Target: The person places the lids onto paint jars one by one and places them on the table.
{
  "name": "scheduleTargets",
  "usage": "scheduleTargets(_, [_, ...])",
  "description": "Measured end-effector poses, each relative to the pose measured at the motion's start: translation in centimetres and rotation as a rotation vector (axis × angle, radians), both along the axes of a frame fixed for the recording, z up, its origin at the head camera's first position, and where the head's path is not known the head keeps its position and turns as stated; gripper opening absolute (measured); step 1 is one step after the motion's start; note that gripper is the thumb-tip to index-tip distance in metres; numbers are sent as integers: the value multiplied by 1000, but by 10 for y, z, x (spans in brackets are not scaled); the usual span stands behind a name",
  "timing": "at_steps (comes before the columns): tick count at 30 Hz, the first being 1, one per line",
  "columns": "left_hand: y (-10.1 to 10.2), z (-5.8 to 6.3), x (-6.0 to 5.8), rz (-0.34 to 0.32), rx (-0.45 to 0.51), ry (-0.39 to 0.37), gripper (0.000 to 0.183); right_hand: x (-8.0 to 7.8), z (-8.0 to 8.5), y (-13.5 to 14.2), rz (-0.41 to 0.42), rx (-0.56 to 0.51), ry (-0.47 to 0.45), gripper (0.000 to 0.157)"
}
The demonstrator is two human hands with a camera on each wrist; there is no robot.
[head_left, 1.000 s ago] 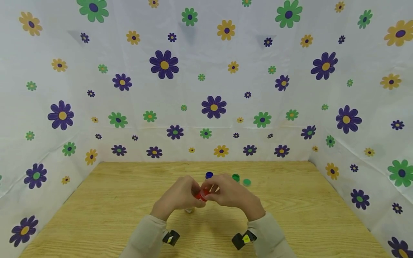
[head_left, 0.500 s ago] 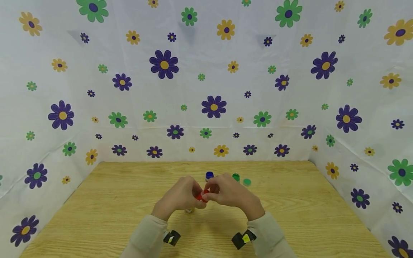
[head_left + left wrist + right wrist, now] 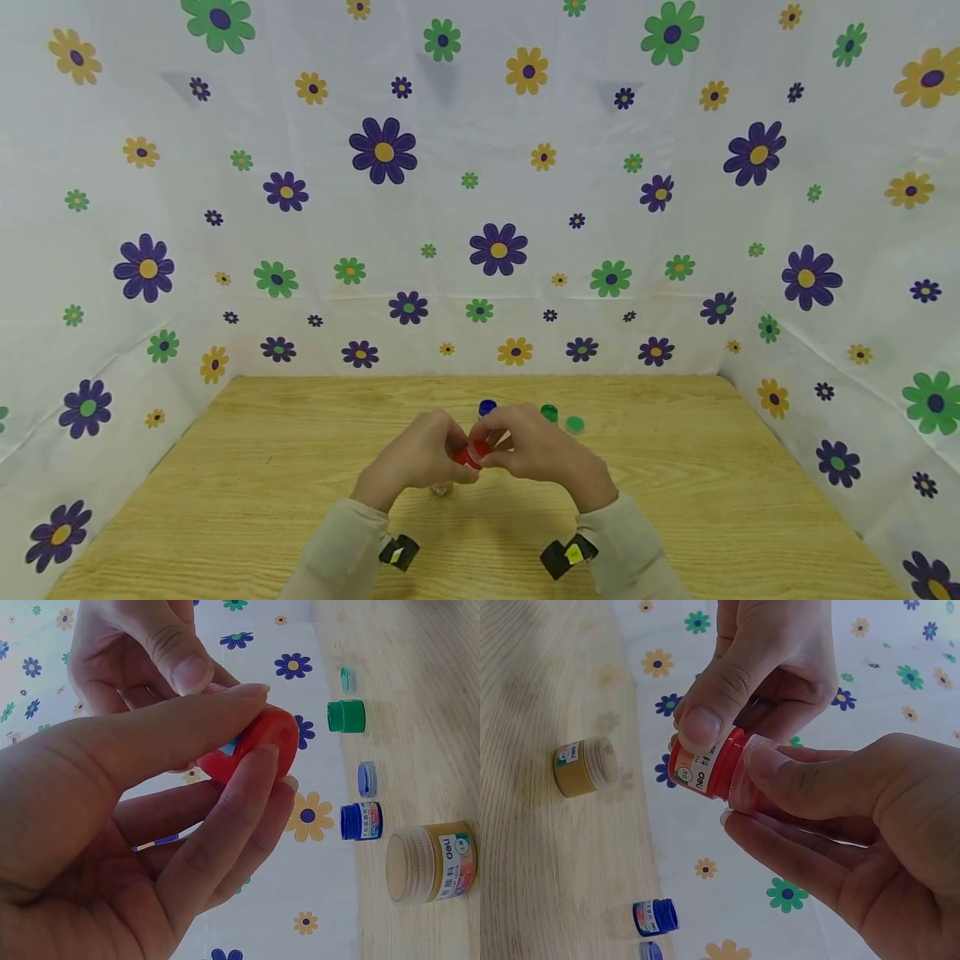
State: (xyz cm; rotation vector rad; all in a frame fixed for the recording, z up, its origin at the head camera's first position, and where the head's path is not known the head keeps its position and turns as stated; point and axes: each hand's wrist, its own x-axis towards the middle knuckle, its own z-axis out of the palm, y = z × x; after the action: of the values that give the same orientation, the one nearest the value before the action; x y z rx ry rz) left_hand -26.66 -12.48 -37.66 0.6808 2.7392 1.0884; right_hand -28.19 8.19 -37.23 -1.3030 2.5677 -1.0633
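In the head view, both hands meet above the middle of the table around a small red paint jar [image 3: 471, 455]. My left hand [image 3: 417, 454] grips the jar's body, which has a white label [image 3: 699, 774]. With thumb and fingers, my right hand [image 3: 534, 448] pinches the clear screw lid [image 3: 742, 780], which sits on the jar's mouth. The jar is tilted on its side, lid toward the right hand. In the left wrist view, the fingers cover much of the jar, and the right hand [image 3: 142, 652] shows behind it.
A lidded ochre-yellow paint jar [image 3: 444, 861] stands near the left hand. Farther back are an open blue jar [image 3: 361, 821] with its lid [image 3: 367, 778] beside it, and an open green jar [image 3: 346, 717] with its lid [image 3: 348, 679]. A flowered cloth [image 3: 480, 192] surrounds the wooden table [image 3: 300, 442].
The right fingers curl in over the lid half a second ago, then spread back to about their earlier position. The left hand and the jar's body stay nearly in place.
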Motion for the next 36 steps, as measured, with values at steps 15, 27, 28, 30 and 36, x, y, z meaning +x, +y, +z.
scheduleTargets(15, [2, 2, 2, 7, -5, -1, 11, -2, -3, -2, -60, 55, 41, 15])
scheduleTargets(27, [2, 1, 2, 25, -16, 4, 12, -2, -1, 1, -75, 39, 2, 28])
scheduleTargets(28, [2, 1, 2, 28, -19, 5, 12, -1, -1, 2, -58, 26, -9, 26])
scheduleTargets(30, [2, 1, 2, 33, -21, 6, 13, -1, 0, 2, -31, 6, -33, 24])
scheduleTargets(36, [2, 1, 1, 28, -21, 15, 14, 0, 1, 1, 23, -27, -52, 24])
